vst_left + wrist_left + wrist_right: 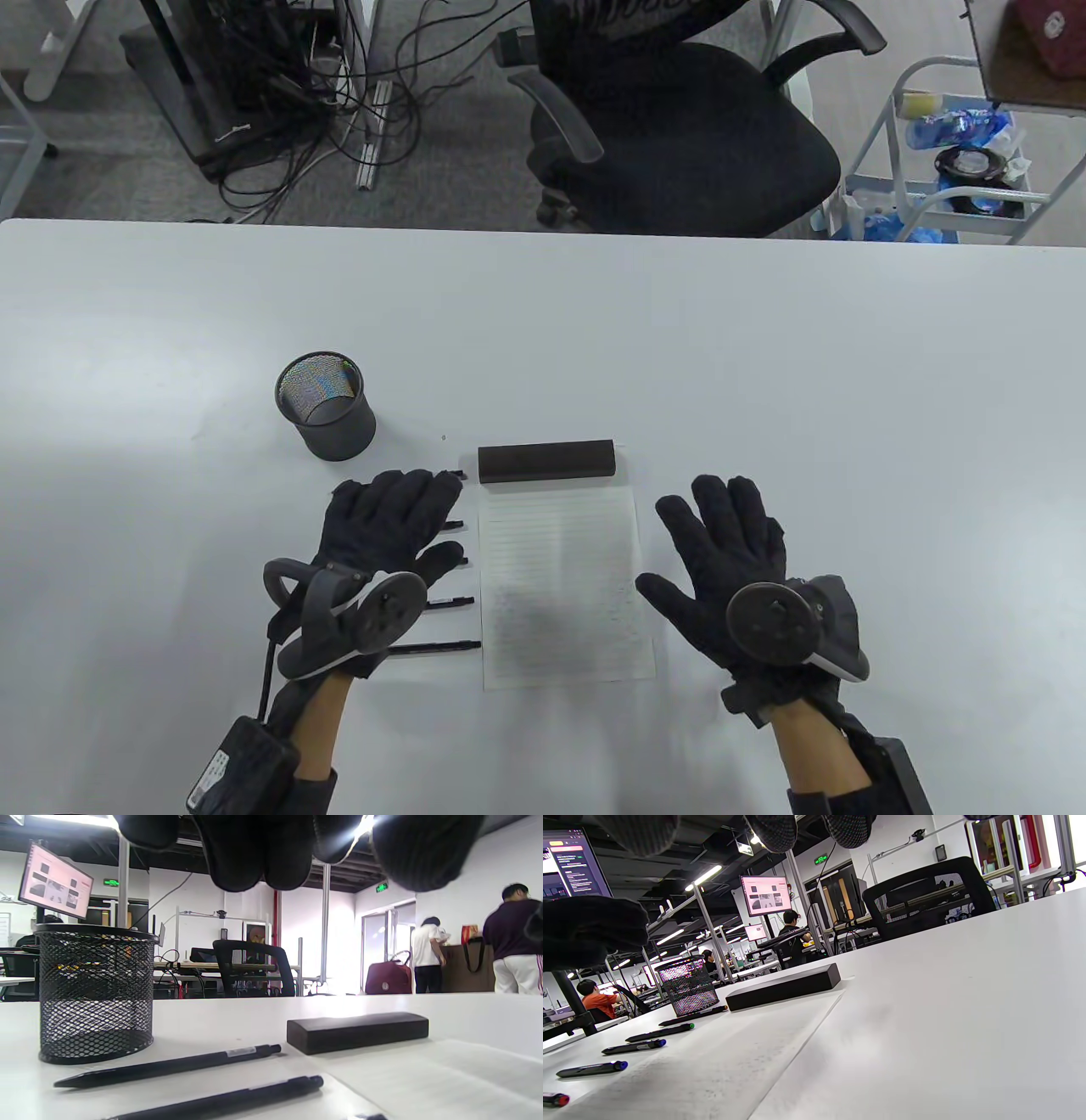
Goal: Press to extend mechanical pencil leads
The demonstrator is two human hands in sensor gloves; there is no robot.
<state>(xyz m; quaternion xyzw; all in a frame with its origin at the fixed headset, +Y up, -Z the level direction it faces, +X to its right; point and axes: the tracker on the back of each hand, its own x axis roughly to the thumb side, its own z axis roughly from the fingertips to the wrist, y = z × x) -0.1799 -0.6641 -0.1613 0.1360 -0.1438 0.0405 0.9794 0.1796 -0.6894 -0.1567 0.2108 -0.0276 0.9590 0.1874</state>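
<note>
Left hand (pixel 386 531) in its black sensor glove is spread out flat, palm down, over the row of black mechanical pencils (pixel 435 646), and it isn't gripping any of them; from the left wrist view the gloved fingertips (pixel 237 853) hang above the table with nothing between them. Right hand (pixel 731 556) is the same deal, fingers fanned wide and holding nothing, sitting just off the right edge of the white lined sheet of paper (pixel 560 586), though I can't tell if the palm is actually touching the table. The pencils lie side by side just left of the paper, each running left to right with its button end toward the sheet, and the glove covers most of the upper ones in the table view. The right wrist view shows them better: the farthest one (pixel 693 1016) sits right at the foot of the cup, then one with a green cap (pixel 659 1032), two with blue caps (pixel 634 1046) (pixel 591 1068), and a red-capped one (pixel 555 1099) cut off at the frame edge. A dark brown rectangular block (pixel 546 462) lies across the top edge of the paper. Up and to the left of the left hand stands a black wire-mesh pen cup (pixel 325 406), upright, near the farthest pencil. All of it's on a plain white table (pixel 848 382), with a black office chair (pixel 679 119) behind the far edge.
</note>
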